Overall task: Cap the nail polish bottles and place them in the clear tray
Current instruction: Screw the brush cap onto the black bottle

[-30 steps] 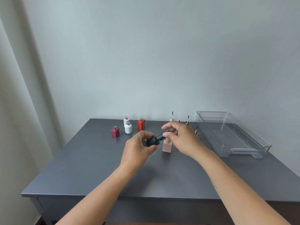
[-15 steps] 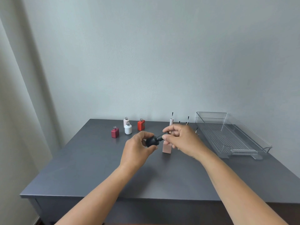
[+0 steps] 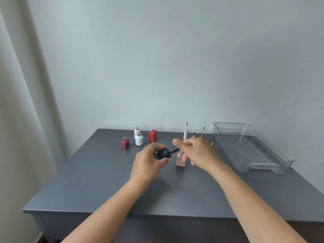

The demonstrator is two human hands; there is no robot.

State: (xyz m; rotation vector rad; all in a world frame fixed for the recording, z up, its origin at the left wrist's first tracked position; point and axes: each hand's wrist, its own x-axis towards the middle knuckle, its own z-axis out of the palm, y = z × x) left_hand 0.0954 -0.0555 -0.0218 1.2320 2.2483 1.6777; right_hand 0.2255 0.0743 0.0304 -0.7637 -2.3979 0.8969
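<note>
Head view: left hand grips black bottle, right hand pinches its cap.

place: plain room, home or office cannot be told | cues: dark grey surface against bare pale wall | light curtain at left

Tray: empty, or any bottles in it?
Empty. Only the ribbed floor shows through the tray; the left hand holds the black bottle outside it.
</note>
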